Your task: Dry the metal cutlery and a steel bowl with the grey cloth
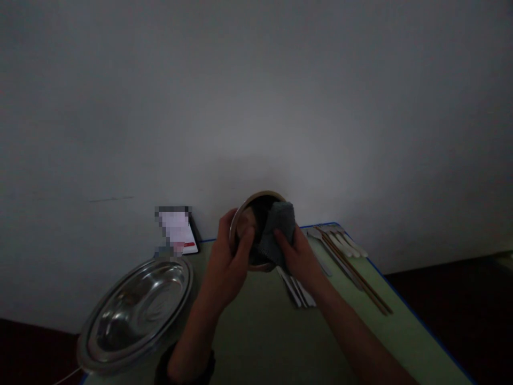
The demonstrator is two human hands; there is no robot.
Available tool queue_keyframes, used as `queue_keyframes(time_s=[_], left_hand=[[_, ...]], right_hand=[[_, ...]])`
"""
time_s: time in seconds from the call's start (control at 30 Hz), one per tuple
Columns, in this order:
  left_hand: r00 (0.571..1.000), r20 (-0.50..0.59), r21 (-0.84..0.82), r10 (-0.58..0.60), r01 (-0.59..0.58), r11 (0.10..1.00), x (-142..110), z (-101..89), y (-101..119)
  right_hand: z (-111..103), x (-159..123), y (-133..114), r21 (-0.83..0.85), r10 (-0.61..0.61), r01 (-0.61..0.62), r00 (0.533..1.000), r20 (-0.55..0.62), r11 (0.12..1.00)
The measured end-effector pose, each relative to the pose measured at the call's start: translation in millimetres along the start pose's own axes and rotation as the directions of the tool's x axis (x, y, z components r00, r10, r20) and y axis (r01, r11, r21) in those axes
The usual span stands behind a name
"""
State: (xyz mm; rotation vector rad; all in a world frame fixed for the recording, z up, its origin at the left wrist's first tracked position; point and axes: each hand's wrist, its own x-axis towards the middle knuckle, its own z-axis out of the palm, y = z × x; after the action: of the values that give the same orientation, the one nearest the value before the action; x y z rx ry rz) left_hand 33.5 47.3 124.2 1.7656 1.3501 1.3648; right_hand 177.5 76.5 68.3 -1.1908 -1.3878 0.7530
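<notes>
A round metal bowl (262, 197) is held up above the table, its shiny hollow side tilted toward me. My left hand (230, 256) grips its left rim, thumb over the edge and fingers behind. In my right hand (296, 254) is a grey cloth (280, 219), pressed against the right side of the bowl and folded over its rim. The cloth and my right hand hide that part of the bowl.
A wide steel basin (150, 305) stands on the green table (264, 342) at left, with a phone (178, 230) propped behind it. Chopsticks (366, 283), white-handled cutlery (348, 243) and several metal utensils (298, 291) lie at right. A wall (256, 107) rises behind.
</notes>
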Motion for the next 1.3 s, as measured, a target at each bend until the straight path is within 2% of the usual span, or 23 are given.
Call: queue_keyframes(time_s=[0.03,0.1,0.2,0.27,0.37,0.5,0.6,0.63,0.7,0.77,0.8,0.83,0.9,0.97,1.03,1.1,1.17,1.3], left_hand=[[0.997,0.073,-0.012,-0.003,0.004,1.0,0.3,-3.3,0.1],[0.971,0.238,-0.056,-0.031,0.046,0.997,0.4,-10.7,-0.5],[0.893,0.442,-0.12,-0.086,0.154,0.981,-0.6,-18.5,-1.7],[0.855,0.507,-0.156,-0.105,0.211,0.965,-1.9,-19.8,-1.4],[0.845,0.517,-0.168,-0.135,0.255,0.952,-3.2,-19.0,1.1],[0.89,0.439,-0.172,-0.12,0.215,0.961,-2.9,-20.0,4.2],[0.934,0.347,-0.227,-0.092,0.178,0.957,-1.8,-19.5,4.2],[0.955,0.285,-0.242,-0.082,0.154,0.958,-1.3,-17.9,3.7],[0.994,0.096,-0.237,-0.058,0.079,0.968,0.1,-12.4,1.9],[0.992,-0.12,-0.189,-0.033,0.009,0.982,2.4,-5.7,-1.2],[0.984,-0.177,-0.163,-0.031,0.002,0.987,3.8,-3.2,-3.3],[0.982,-0.183,-0.145,-0.039,0.013,0.989,5.2,-1.8,-5.5],[0.993,-0.094,-0.128,-0.067,0.055,0.99,7.6,-3.2,-10.5],[0.991,0.073,-0.115,-0.114,0.122,0.986,8.5,-9.6,-14.6],[0.946,0.27,-0.091,-0.177,0.209,0.974,7.2,-18.0,-16.5],[0.875,0.435,-0.064,-0.212,0.265,0.962,4.3,-25.2,-15.3],[0.847,0.495,-0.061,-0.196,0.258,0.964,0.9,-29.5,-12.3],[0.869,0.476,-0.083,-0.132,0.194,0.978,-2.7,-28.8,-8.0]], right_hand=[[-8.7,3.7,-1.0,-0.049,-0.034,0.035,0.999,0.019,0.998],[-25.7,8.3,-7.0,-0.165,-0.105,0.126,0.986,0.131,0.978],[-40.9,7.6,-20.4,-0.304,-0.239,0.324,0.929,0.284,0.896],[-41.1,4.9,-25.2,-0.34,-0.309,0.412,0.896,0.318,0.845],[-31.5,2.8,-21.2,-0.353,-0.385,0.451,0.89,0.244,0.819],[-18.7,2.3,-13.0,-0.373,-0.385,0.383,0.92,0.074,0.845],[-12.1,-1.7,-16.7,-0.375,-0.314,0.278,0.949,-0.038,0.885],[-9.4,-3.7,-18.5,-0.356,-0.27,0.226,0.96,-0.079,0.907],[-2.5,-7.6,-20.1,-0.276,-0.166,0.127,0.978,-0.122,0.953],[4.4,-9.7,-17.6,-0.18,-0.092,0.074,0.991,-0.093,0.981],[6.6,-9.5,-15.0,-0.146,-0.076,0.066,0.995,-0.059,0.987],[7.4,-8.4,-12.0,-0.126,-0.069,0.065,0.997,-0.026,0.99],[3.6,-4.1,-6.5,-0.136,-0.065,0.067,0.998,0.019,0.989],[-6.9,1.6,-4.0,-0.196,-0.078,0.085,0.996,0.046,0.977],[-20.4,6.2,-6.0,-0.276,-0.138,0.161,0.985,0.102,0.948],[-32.8,8.8,-11.3,-0.313,-0.221,0.276,0.954,0.201,0.909],[-41.2,9.7,-17.5,-0.312,-0.287,0.364,0.92,0.266,0.878],[-42.9,9.8,-23.3,-0.267,-0.383,0.474,0.863,0.329,0.839]])
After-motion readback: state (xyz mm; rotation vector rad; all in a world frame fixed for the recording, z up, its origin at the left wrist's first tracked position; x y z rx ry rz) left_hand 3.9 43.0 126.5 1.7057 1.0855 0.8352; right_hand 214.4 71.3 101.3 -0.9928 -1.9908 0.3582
